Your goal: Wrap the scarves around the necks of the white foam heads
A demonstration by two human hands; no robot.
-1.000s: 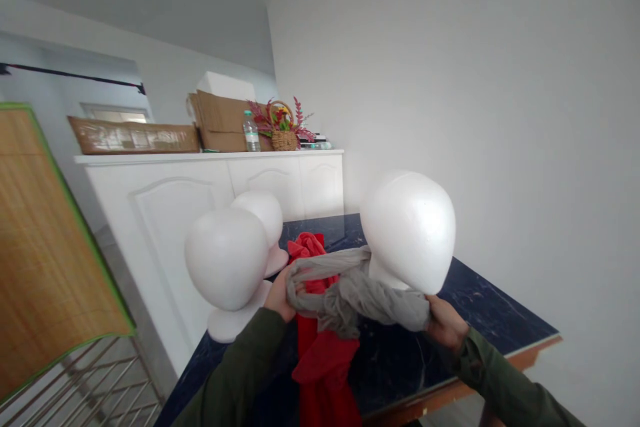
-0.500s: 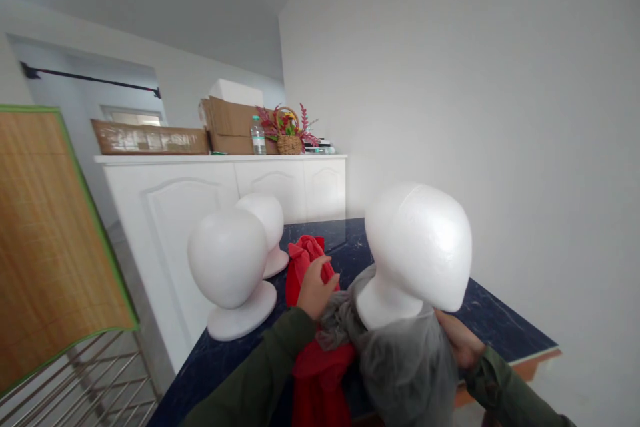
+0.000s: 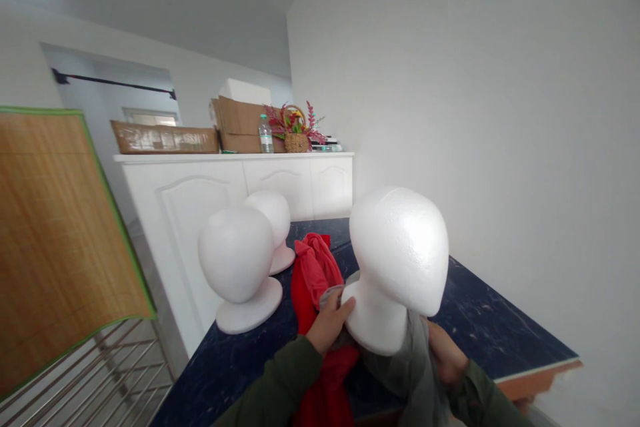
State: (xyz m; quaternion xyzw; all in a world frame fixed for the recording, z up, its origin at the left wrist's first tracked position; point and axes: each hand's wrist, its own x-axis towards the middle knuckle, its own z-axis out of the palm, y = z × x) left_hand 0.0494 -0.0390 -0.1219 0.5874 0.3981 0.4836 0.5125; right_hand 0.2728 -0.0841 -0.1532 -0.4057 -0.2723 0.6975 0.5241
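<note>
A white foam mannequin head (image 3: 397, 250) leans to the right in front of me, its neck and base above a grey sheer scarf (image 3: 413, 367). My left hand (image 3: 327, 323) is closed on a bunched part of that scarf at the left side of the base, thumb against the base's edge. Below the chin on the other side, my right hand (image 3: 446, 352) grips the scarf's right part; its fingertips are partly hidden. Red cloth (image 3: 315, 267) lies to the left, running under the left forearm toward the table's front edge.
Two more foam heads, a nearer one (image 3: 236, 253) and a farther one (image 3: 271, 213), stand on the dark blue marbled table (image 3: 495, 317). Behind is a white cabinet (image 3: 200, 187) with cardboard boxes (image 3: 240, 123), a bottle (image 3: 265, 135) and a flower basket (image 3: 296, 141). A metal rack (image 3: 125, 373) stands left.
My left hand has lowered onto the scarf beside the base and closed. The foam head has shifted slightly left, and the scarf sits lower around its base. The view has turned a little.
</note>
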